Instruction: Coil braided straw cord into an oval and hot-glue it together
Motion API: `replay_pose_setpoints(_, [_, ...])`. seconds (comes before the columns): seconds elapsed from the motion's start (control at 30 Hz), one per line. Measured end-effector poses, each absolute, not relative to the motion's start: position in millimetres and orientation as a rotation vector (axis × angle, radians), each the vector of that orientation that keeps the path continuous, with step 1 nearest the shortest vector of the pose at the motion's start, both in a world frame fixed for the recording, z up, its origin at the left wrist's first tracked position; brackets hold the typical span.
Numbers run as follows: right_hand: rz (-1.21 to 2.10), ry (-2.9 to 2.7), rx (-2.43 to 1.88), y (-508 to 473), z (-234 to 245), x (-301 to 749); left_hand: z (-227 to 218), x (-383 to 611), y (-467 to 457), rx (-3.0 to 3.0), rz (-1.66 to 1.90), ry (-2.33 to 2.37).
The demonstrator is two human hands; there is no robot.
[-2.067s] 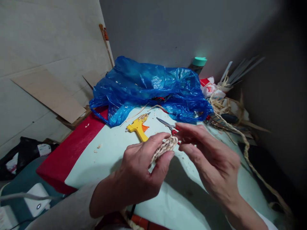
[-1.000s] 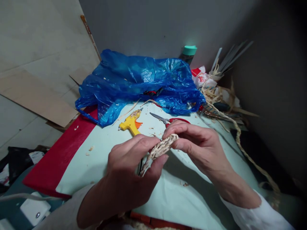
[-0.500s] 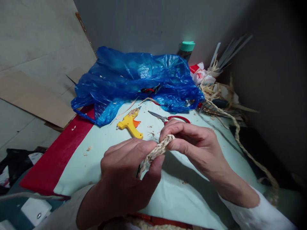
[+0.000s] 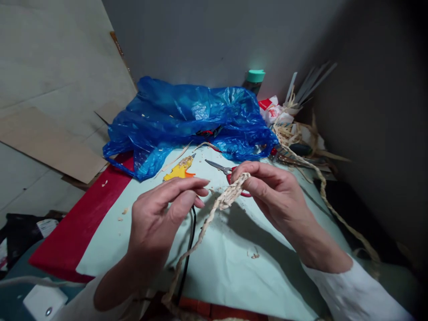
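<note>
Thumb and fingers of my right hand (image 4: 279, 196) pinch the top end of a small flat coil of braided straw cord (image 4: 230, 194). From the coil the cord trails down to the table's front edge. My left hand (image 4: 167, 209) is off the coil, to its left, with nothing in it and its fingers loosely apart. Behind the left hand lies a yellow glue gun (image 4: 179, 169) with an orange trigger, its grip hidden. Red-handled scissors (image 4: 219, 166) lie just beyond the coil, partly covered by my right hand.
A crumpled blue plastic bag (image 4: 187, 111) spreads across the back. A jar with a green lid (image 4: 256, 76) stands behind it. Loose straw (image 4: 284, 133) and a long braided cord (image 4: 323, 187) are at the right. A black cable (image 4: 190, 240) crosses the pale tabletop (image 4: 254, 276).
My left hand has let go of the coil and drawn away to the left, exposing the trailing cord. My right hand still holds the coil, now slightly higher.
</note>
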State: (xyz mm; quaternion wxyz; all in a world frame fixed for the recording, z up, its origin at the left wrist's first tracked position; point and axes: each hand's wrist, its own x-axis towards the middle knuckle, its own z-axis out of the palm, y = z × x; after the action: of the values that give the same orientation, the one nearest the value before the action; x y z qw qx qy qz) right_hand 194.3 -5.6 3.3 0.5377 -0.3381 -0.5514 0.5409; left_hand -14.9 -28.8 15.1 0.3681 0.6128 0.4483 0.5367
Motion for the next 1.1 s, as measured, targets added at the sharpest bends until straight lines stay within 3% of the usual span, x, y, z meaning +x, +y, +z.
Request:
replay_pose_setpoints(0.37, [1.143, -1.058, -0.810, 8, 8, 206, 4, -26, -17, 1.451, 1.617, 1.279])
replay_pose_setpoints(0.87, [1.177, -1.318, -0.852, -5, 6, 196, 24, 0, -24, 1.706, 1.131, 1.174])
replay_pose_setpoints(1.1, [1.057, -1.507, -0.866, -13, 13, 194, 20, 5, -25, 1.828, 1.228, 1.163])
